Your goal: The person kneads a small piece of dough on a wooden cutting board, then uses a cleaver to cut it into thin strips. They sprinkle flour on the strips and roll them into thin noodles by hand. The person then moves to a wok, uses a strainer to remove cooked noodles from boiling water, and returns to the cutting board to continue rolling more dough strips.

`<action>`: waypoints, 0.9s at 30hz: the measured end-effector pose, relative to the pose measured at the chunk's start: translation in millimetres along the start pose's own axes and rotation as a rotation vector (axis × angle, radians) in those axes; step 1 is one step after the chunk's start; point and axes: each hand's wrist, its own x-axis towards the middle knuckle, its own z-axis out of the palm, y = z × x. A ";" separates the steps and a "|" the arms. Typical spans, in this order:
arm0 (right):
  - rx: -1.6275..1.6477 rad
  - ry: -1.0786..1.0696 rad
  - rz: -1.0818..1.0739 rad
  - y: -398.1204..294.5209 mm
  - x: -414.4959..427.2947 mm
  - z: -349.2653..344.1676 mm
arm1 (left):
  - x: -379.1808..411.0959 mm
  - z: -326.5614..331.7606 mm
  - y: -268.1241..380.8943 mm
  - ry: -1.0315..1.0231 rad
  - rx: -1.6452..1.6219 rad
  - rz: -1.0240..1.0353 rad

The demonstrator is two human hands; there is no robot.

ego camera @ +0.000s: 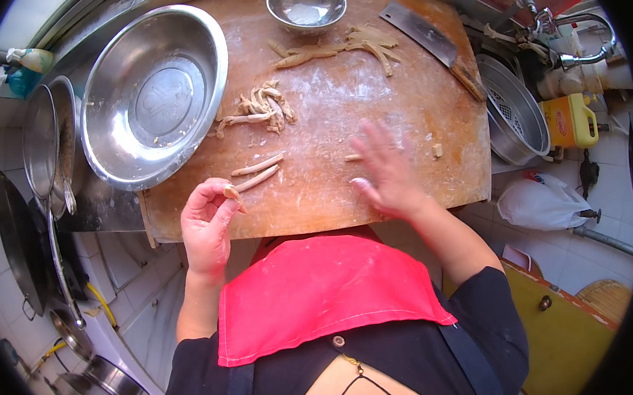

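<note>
My left hand pinches a small piece of dough between thumb and fingers, near the front edge of the floured wooden board. Beside it lie two thin dough strips. Blurred, my right hand is spread low over the board, with the end of a dough strip showing at its left side; the rest is hidden. A small dough cube lies to its right. Farther back are a tangled pile of dough strips and a flatter heap of strips.
A large steel basin overlaps the board's left side. At the back stand a small steel bowl with white powder and a cleaver lying flat. Steamer pans, a yellow jug and a faucet are at the right.
</note>
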 end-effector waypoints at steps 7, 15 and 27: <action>0.256 0.072 -0.292 39.4 1.0 -4.9 | -1.2 -7.5 14.0 0.096 -0.026 0.045; 0.382 0.223 -0.592 -61.0 59.1 30.3 | -18.9 -17.1 13.4 0.128 -0.006 0.097; -0.071 0.532 0.290 93.0 128.9 -2.0 | -30.7 -18.8 13.7 0.161 -0.018 0.105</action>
